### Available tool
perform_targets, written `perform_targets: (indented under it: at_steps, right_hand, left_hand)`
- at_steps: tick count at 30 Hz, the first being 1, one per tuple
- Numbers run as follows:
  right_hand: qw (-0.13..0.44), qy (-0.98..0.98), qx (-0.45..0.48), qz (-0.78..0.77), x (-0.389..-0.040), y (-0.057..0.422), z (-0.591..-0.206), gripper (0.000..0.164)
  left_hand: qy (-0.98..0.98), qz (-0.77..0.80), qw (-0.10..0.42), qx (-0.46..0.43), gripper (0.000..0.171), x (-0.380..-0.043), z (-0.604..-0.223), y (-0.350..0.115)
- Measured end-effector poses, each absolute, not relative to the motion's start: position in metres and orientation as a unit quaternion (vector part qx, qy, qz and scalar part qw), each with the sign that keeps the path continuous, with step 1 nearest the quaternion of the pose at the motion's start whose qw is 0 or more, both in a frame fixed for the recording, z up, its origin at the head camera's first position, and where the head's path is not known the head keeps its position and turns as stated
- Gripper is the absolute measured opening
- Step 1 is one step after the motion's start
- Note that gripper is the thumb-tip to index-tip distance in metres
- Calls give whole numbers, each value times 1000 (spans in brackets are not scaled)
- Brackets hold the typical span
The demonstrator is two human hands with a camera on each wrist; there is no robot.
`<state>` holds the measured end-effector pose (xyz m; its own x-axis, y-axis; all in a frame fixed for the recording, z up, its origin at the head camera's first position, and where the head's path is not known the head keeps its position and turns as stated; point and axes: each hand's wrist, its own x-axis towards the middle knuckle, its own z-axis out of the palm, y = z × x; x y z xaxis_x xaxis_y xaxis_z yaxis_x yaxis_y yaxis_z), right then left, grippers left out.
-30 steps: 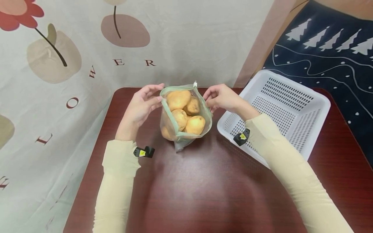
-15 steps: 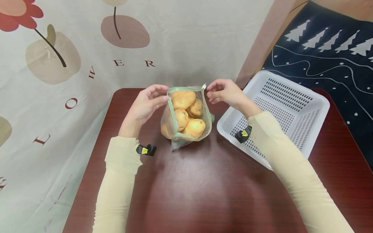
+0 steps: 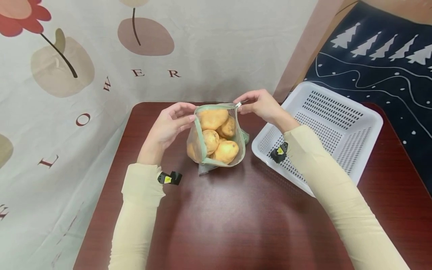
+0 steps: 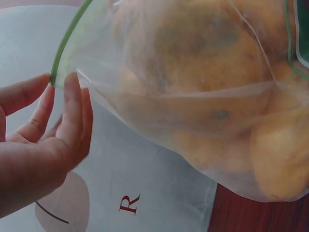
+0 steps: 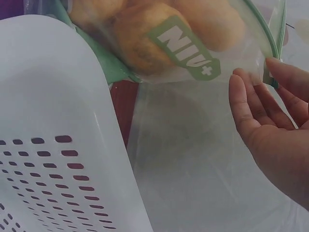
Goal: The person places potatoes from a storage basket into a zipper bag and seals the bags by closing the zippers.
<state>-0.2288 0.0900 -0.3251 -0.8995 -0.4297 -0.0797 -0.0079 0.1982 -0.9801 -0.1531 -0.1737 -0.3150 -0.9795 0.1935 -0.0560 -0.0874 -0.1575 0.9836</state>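
A clear zip bag with a green rim stands on the table, its mouth wide apart. Several potatoes fill it. At the far left corner of the rim, my left hand pinches the green edge between thumb and fingertips; the left wrist view shows this edge close up. My right hand pinches the opposite corner, where a small white slider sits. In the right wrist view the thumb and a finger meet at the bag's corner, and a green printed label faces that camera.
A white perforated plastic basket stands right of the bag, under my right forearm. The dark red table ends just behind the bag, at a printed cloth. A navy cloth with white trees hangs at the back right.
The bag has shifted slightly right, with its left rim still in my left hand. My right hand left the bag's right side, rose, and now pinches the corner with the white slider.
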Motion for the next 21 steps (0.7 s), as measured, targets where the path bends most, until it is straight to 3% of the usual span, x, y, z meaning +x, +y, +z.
perform_targets:
  at_steps: [11,21]
  right_hand:
    - [131,767,-117,-618,-233,95,-329,20]
    - [137,754,-88,-636,-231,103,-330,18]
  left_hand:
    - [659,746,100,4,22,-137,-327,-184]
    - [647,751,127,-5,37,-132,-352,-199]
